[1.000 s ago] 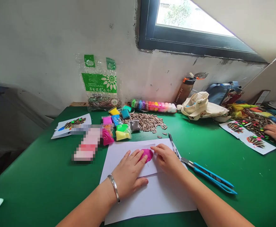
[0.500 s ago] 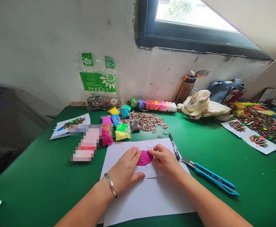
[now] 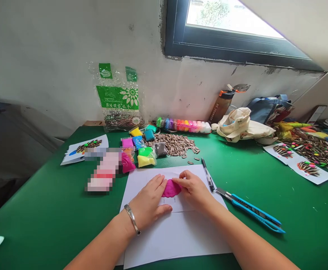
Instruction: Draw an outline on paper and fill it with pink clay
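A flattened piece of magenta modelling clay [image 3: 170, 188] with a scalloped lower edge sticks to a white sheet of paper [image 3: 180, 206]. Short pencil-like lines show just below it. My left hand [image 3: 149, 197], with a silver bangle on the wrist, lies flat on the paper, fingers stretched out and their tips touching the clay's left side. My right hand [image 3: 194, 190] has its fingers curled in, and the index fingertip presses the clay's upper right edge. The right thumb is mostly hidden. A larger white sheet [image 3: 177, 238] lies underneath.
A pen [image 3: 207, 174] and a blue utility knife [image 3: 250, 210], blade out, lie right of the paper. Behind are clay packets [image 3: 146, 160], sunflower seeds [image 3: 177, 144], a seed bag [image 3: 121, 101] and a bottle [image 3: 222, 103]. Seed-decorated pictures [image 3: 307, 167] lie at right.
My right index fingertip has shifted slightly left along the clay's top edge. My left hand stays in place. A co-worker's hand at the far right has left the view.
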`<state>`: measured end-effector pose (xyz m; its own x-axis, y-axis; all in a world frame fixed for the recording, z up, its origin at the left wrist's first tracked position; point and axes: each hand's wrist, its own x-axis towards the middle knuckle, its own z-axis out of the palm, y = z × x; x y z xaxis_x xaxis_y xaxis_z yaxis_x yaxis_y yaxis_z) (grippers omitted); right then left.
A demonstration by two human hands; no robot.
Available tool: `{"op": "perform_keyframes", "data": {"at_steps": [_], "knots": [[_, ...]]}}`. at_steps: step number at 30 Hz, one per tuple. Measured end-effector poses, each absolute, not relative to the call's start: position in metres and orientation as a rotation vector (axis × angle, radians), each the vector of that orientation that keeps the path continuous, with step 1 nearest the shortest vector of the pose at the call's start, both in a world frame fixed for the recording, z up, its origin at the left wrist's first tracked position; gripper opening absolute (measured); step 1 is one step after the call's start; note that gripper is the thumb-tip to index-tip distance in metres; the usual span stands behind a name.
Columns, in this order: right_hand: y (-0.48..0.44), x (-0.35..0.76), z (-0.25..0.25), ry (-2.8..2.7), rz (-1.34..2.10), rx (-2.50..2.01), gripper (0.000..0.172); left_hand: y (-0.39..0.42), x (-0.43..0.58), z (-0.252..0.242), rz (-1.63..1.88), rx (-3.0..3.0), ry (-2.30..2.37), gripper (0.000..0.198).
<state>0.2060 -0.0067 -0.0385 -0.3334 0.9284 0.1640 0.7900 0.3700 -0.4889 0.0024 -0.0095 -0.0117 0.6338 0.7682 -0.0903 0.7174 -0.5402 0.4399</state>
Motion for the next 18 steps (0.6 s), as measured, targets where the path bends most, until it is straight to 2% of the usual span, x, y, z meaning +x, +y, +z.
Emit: {"op": "perform_keyframes", "data": {"at_steps": [5, 13, 18], "knots": [[-0.0038, 0.2039, -0.0354, -2.204, 0.457, -1.518, 0.042, -0.0099, 0.0021, -0.0115, 0.150, 2.410, 1.173, 0.071], [-0.0016, 0.2012, -0.0291, -2.320, 0.470, -1.542, 0.036, -0.0093, 0.0030, -0.0077, 0.108, 2.403, 1.178, 0.072], [-0.0001, 0.2029, -0.0301, -2.299, 0.508, -1.535, 0.039, -0.0094, 0.0019, -0.0114, 0.127, 2.424, 1.186, 0.072]]}}
